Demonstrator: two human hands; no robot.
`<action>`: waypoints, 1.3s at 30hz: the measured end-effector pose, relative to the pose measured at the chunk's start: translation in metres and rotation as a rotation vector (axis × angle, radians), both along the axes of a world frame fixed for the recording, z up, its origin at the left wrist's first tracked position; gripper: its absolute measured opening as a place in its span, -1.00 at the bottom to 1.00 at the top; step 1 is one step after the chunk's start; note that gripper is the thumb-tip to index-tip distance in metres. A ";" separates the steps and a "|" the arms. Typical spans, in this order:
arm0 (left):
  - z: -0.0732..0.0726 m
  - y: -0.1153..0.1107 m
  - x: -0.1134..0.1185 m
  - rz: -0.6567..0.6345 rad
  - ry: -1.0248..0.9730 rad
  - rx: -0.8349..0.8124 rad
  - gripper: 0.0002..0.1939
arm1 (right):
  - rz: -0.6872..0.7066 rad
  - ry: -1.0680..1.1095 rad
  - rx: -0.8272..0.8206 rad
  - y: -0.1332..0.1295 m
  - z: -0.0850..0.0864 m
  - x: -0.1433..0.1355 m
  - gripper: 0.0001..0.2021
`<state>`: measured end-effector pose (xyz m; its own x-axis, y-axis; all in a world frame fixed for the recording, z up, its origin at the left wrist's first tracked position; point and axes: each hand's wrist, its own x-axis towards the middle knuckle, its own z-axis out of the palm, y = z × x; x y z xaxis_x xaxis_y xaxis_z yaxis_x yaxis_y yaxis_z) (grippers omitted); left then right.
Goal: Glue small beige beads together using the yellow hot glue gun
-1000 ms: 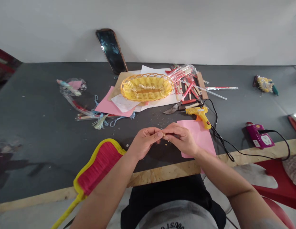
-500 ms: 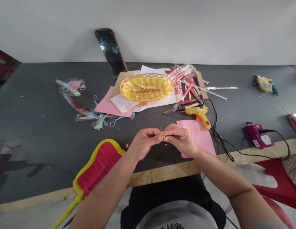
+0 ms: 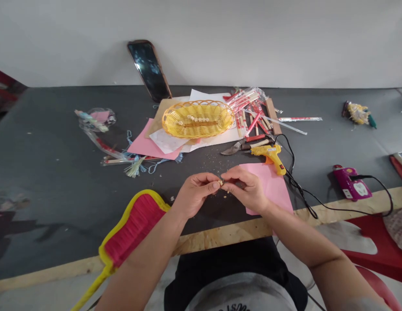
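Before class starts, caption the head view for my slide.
Left hand and right hand hold a small pale piece, a yellow basket beyond.

Dark grey tabletop [image 3: 74, 185], pale wood front edge [image 3: 220, 234]. Directly on it: light tassels [image 3: 135, 167] left of centre, shears [image 3: 233, 148], pink sheet [image 3: 277, 194] near the front, purple socket box [image 3: 352, 183] at right. Fine pale crumbs [image 3: 217, 164] scattered mid-table; yellow-rimmed crimson panel [image 3: 136, 224] overhangs the front edge, left.

Small pale piece [image 3: 221, 183] between the hands [image 3: 192, 193]
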<state>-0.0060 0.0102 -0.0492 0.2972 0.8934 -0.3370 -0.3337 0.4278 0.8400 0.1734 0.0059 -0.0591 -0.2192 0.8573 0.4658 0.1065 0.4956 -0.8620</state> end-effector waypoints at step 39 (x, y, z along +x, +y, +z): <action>0.003 0.002 -0.001 -0.050 0.011 -0.028 -0.63 | 0.059 -0.064 0.072 0.001 0.003 0.001 -0.88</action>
